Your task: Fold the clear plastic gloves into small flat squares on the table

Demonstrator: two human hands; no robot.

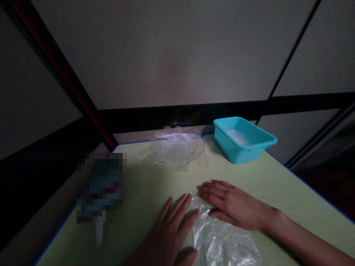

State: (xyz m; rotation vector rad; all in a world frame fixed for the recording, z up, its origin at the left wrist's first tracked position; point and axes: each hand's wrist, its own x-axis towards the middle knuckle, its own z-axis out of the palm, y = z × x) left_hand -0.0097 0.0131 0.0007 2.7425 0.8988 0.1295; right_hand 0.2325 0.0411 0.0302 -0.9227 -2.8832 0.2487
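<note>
A crinkled piece of thin clear plastic lies flat on the table in front of me; whether it is a bag or a glove I cannot tell. My left hand rests at its left edge, palm down, with fingers spread and fingertips near the top corner. Across its upper right part lies my right hand, also palm down, fingers stretched out flat. Neither hand grips anything. Farther back is a loose pile of clear plastic gloves.
A turquoise plastic basin with some clear plastic inside stands at the table's back right. To the left is a pixelated package with a white strip below it. The pale green table has blue edges and meets cabinet panels behind.
</note>
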